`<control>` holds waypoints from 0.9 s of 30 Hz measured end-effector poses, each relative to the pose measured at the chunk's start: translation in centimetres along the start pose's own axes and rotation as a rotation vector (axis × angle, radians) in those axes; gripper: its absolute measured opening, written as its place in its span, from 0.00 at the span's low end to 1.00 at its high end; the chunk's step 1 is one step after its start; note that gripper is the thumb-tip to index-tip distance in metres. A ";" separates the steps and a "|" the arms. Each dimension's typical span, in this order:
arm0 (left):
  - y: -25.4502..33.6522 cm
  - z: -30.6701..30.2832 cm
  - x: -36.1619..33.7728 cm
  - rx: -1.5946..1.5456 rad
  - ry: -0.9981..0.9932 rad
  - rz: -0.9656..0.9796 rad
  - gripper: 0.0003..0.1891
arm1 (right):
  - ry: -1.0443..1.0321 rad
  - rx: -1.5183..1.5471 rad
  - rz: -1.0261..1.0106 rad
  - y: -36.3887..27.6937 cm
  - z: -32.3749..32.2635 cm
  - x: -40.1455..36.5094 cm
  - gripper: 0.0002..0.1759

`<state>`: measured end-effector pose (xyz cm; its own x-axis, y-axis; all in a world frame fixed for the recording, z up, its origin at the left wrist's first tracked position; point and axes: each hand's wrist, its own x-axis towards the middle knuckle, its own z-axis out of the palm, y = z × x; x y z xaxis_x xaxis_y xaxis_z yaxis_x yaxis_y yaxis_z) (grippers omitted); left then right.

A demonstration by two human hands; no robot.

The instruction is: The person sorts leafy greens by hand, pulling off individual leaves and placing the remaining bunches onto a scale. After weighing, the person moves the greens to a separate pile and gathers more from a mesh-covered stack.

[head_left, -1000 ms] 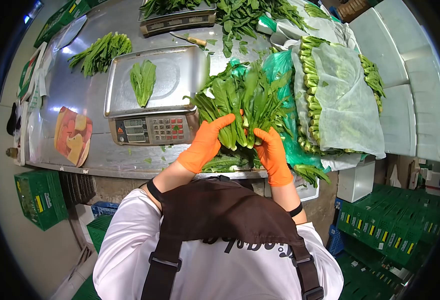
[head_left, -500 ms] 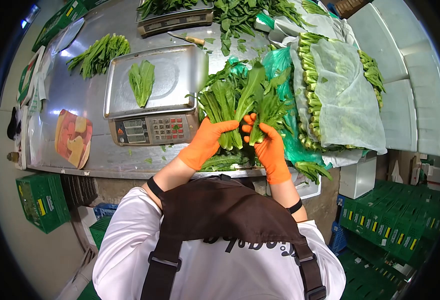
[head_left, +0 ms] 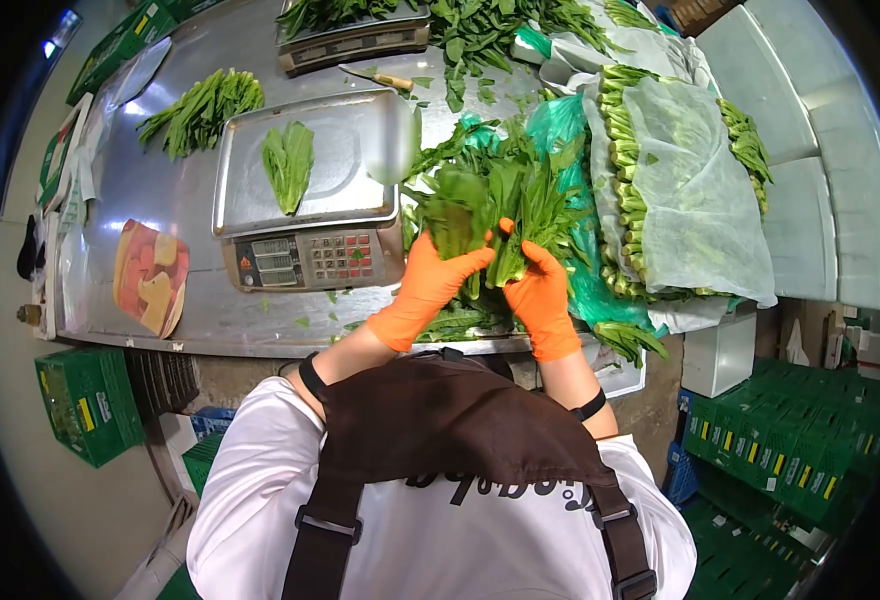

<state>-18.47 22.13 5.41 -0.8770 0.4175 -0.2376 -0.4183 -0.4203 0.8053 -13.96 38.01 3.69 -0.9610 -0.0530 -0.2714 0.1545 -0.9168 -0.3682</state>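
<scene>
My left hand (head_left: 434, 284), in an orange glove, is closed around the stems of a bunch of leafy greens (head_left: 457, 212), smeared by motion. Beside it, my gloved right hand (head_left: 540, 300) grips the lower end of another bunch of long-leaved greens (head_left: 534, 212). More loose leaves lie beneath both hands near the table's front edge. To the left stands a digital scale (head_left: 345, 190), its metal pan carrying a small cluster of leaves (head_left: 287, 166).
A bundle of greens (head_left: 205, 112) lies at the back left. Behind the scale rests a knife (head_left: 376, 76), near a second scale (head_left: 355, 45). Cloth-covered stacked greens (head_left: 695, 190) fill the right side. A printed card (head_left: 150, 278) lies at left; green crates (head_left: 765, 440) stand below right.
The greens in my left hand have shifted and blurred, their leaves now bunched upright beside the other bunch. My right hand keeps its grip nearly in place. The whole view has shifted slightly.
</scene>
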 end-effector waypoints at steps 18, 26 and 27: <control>-0.9 0.2 -0.2 -0.115 0.093 -0.035 0.16 | 0.156 -0.261 -0.286 1.7 1.8 0.2 0.18; -1.8 -0.4 0.1 -0.203 0.174 -0.018 0.14 | 0.250 -0.184 -0.483 -3.6 -0.1 0.3 0.19; -1.5 -0.6 0.2 -0.115 0.131 -0.019 0.15 | 0.215 -0.285 -0.522 -4.1 0.9 -0.1 0.19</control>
<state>-18.16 22.30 3.84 -0.8886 0.3212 -0.3274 -0.4532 -0.5059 0.7339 -14.66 41.45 6.05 -0.8634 0.4805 -0.1540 -0.2384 -0.6575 -0.7147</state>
